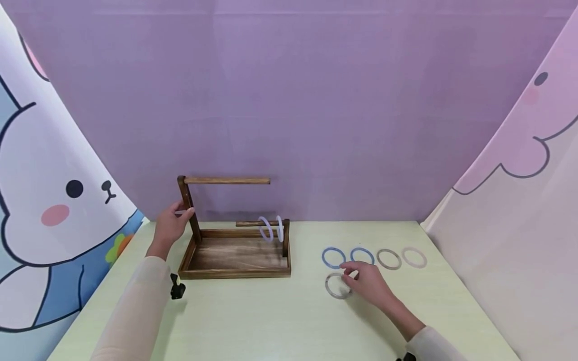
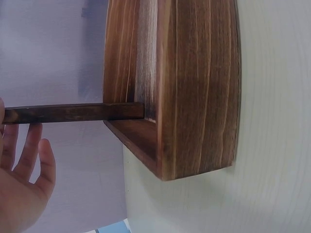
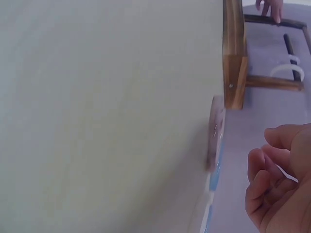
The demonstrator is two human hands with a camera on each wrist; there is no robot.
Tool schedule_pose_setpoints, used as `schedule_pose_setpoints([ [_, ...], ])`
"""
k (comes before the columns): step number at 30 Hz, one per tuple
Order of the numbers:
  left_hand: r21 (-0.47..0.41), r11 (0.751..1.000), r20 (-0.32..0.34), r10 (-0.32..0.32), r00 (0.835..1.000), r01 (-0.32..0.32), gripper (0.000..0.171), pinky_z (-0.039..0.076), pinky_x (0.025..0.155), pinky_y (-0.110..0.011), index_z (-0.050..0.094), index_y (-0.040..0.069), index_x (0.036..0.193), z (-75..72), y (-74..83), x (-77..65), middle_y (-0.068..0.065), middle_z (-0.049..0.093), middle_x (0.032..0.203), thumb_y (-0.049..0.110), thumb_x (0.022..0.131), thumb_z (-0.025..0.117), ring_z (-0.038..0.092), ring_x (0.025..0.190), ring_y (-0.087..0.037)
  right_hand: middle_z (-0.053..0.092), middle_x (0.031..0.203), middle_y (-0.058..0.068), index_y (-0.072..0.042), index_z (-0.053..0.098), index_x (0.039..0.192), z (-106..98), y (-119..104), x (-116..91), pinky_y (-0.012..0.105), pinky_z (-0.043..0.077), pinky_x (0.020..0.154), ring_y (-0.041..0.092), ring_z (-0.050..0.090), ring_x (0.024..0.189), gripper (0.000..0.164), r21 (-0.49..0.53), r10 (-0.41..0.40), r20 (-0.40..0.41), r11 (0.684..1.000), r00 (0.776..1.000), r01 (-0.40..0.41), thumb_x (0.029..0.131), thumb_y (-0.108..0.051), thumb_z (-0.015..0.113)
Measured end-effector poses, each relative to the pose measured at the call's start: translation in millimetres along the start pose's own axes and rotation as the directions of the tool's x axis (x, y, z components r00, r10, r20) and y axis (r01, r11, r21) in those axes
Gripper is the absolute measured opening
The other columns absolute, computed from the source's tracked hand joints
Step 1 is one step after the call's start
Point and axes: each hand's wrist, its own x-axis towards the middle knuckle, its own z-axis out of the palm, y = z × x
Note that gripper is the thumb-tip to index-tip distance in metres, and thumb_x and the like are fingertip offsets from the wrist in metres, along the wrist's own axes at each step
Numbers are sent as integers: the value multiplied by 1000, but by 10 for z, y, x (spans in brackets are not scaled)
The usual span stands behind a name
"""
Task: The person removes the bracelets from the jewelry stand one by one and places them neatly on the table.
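My left hand grips the tall post of a dark brown wooden rack, thumb in front. In the left wrist view, fingers show beside that post. A lilac ring and a whiter ring hang on the rack's short lower bar. Its long upper bar carries nothing. Over the table, my right hand hovers above the right edge of a greyish ring. In the right wrist view its fingers are loosely bent, holding nothing, apart from the ring.
Behind the right hand, a row of rings lies flat: two blue ones, a grey-brown one and a pale pinkish one. The rack's tray base stands on the pale table. A purple cloth hangs behind.
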Motion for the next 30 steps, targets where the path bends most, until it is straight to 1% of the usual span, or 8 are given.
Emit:
schedule_pose_setpoints([
  [6, 0, 1000, 7, -8, 1000, 8, 63, 48, 105, -63, 41, -1, 153, 1, 6, -13, -31, 52, 146, 42, 107, 50, 54, 131, -50, 78, 96, 6, -5, 74, 120, 123, -159, 79, 19, 52, 54, 5, 63, 65, 31, 28, -35, 15, 999, 999, 35, 90, -8, 75],
  [11, -6, 1000, 11, -3, 1000, 3, 62, 48, 105, -63, 40, -1, 153, 2, 1, -15, -31, 51, 146, 39, 107, 51, 53, 131, -50, 79, 100, 7, -6, 76, 115, 216, -304, 155, 18, 52, 57, 5, 64, 66, 27, 58, -55, -24, 997, 998, 56, 88, -8, 78],
  [16, -6, 1000, -4, 11, 1000, -11, 59, 48, 104, -63, 41, -3, 152, -4, 2, -16, -32, 52, 145, 34, 107, 52, 54, 130, -51, 79, 94, 0, -12, 78, 111, 301, -466, 221, 18, 52, 60, 3, 62, 65, 23, 79, -74, -68, 994, 995, 79, 88, -11, 78],
  [20, -1, 1000, -10, 14, 1000, -14, 60, 48, 104, -63, 41, -3, 152, -15, 9, -27, -32, 52, 144, 35, 107, 52, 55, 129, -50, 77, 96, -3, -17, 78, 112, 367, -593, 247, 19, 50, 61, 4, 60, 67, 23, 116, -69, -77, 990, 995, 77, 89, -13, 78],
  [23, 0, 1000, -12, 16, 1000, -16, 60, 48, 104, -62, 41, -3, 152, -19, 11, -34, -32, 53, 144, 36, 107, 52, 55, 129, -50, 76, 101, -2, -19, 78, 114, 415, -688, 262, 20, 50, 59, 5, 58, 67, 24, 159, -52, -76, 985, 996, 64, 90, -16, 77],
  [27, -2, 1000, -17, 23, 1000, -23, 59, 49, 103, -62, 42, -4, 151, -21, 16, -39, -33, 53, 143, 35, 107, 53, 56, 128, -51, 76, 106, 2, -17, 76, 117, 480, -818, 303, 22, 50, 54, 8, 59, 65, 25, 224, -40, -67, 973, 997, 54, 92, -17, 75],
  [30, -1, 1000, -21, 26, 999, -26, 59, 49, 103, -62, 42, -4, 150, -19, 16, -39, -33, 53, 143, 34, 107, 53, 56, 127, -51, 76, 109, 8, -14, 75, 119, 535, -904, 342, 22, 48, 49, 15, 64, 63, 27, 277, -44, -59, 959, 997, 59, 92, -16, 74],
])
